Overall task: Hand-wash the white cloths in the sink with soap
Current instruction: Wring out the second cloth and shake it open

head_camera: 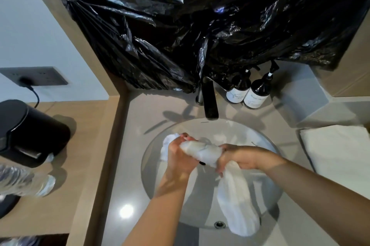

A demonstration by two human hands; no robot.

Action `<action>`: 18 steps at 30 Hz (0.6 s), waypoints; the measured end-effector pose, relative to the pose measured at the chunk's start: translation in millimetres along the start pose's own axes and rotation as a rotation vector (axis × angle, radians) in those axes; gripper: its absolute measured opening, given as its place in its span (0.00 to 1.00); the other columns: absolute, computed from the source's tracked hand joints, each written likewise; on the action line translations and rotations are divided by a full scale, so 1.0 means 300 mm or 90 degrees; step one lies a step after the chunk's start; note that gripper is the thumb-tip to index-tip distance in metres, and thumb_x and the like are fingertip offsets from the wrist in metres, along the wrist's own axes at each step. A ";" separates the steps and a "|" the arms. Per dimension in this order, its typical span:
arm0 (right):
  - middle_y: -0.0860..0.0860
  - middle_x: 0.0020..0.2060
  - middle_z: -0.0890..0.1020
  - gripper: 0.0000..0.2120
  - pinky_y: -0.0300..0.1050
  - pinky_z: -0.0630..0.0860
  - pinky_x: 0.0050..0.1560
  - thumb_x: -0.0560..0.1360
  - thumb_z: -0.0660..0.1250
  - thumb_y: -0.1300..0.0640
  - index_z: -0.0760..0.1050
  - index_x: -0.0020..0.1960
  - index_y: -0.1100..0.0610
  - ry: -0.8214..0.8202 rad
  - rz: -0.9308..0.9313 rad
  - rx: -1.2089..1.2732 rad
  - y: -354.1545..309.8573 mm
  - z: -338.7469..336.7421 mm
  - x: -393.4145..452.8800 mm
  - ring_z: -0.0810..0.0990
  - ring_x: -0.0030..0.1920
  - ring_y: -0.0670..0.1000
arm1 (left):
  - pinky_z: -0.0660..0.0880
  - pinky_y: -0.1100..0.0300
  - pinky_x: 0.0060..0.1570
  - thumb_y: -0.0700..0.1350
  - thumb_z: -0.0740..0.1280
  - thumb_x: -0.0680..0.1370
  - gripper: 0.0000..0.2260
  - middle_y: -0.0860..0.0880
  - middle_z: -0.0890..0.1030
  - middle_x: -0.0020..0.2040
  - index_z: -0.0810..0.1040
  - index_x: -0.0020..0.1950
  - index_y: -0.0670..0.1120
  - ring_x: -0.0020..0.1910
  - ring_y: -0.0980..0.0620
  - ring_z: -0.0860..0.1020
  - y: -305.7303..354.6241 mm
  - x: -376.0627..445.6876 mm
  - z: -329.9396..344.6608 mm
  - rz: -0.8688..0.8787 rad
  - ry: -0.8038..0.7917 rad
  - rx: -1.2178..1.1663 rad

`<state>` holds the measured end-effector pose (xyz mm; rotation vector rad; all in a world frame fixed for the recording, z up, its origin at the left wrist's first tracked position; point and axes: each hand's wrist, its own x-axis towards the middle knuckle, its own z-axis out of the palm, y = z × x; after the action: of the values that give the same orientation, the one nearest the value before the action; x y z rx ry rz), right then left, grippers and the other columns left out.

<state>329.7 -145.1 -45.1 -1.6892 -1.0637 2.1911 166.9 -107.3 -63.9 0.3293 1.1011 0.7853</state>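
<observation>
Over the round grey sink I hold a wet white cloth twisted into a thick roll. My left hand grips its left end, where a bunch of cloth sticks out past the fingers. My right hand grips the right part, and the long free end hangs down into the basin toward the near rim. The dark faucet stands behind the basin with no water visible. Two dark pump bottles with white labels stand to its right.
Black plastic sheeting covers the wall above the faucet. A folded white towel lies on the counter at right, beside a grey box. On the left shelf stand a black kettle and a clear plastic bottle.
</observation>
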 end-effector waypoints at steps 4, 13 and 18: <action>0.45 0.51 0.77 0.31 0.36 0.75 0.48 0.65 0.74 0.64 0.66 0.62 0.43 0.307 -0.196 -0.181 0.037 0.068 -0.068 0.78 0.49 0.45 | 0.73 0.61 0.34 0.39 0.53 0.83 0.11 0.48 0.74 0.35 0.71 0.44 0.43 0.29 0.54 0.77 0.019 -0.026 0.032 -0.014 -0.010 0.007; 0.46 0.52 0.81 0.35 0.43 0.75 0.48 0.67 0.74 0.45 0.64 0.70 0.44 0.593 -0.250 -0.441 0.008 0.183 -0.135 0.80 0.51 0.51 | 0.69 0.62 0.37 0.40 0.68 0.75 0.10 0.55 0.77 0.28 0.73 0.36 0.50 0.31 0.59 0.75 0.045 -0.197 0.122 0.056 -0.079 -0.064; 0.48 0.36 0.81 0.12 0.48 0.77 0.39 0.64 0.74 0.53 0.75 0.43 0.55 0.453 -0.217 -0.283 -0.036 0.166 -0.134 0.80 0.38 0.49 | 0.74 0.60 0.52 0.40 0.67 0.78 0.10 0.53 0.82 0.55 0.79 0.59 0.48 0.54 0.57 0.80 0.103 -0.182 0.116 0.117 -0.188 0.041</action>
<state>295.5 -180.1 -2.4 -2.0205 -1.5147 1.0486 173.2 -120.0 6.6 0.5885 0.8272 0.8348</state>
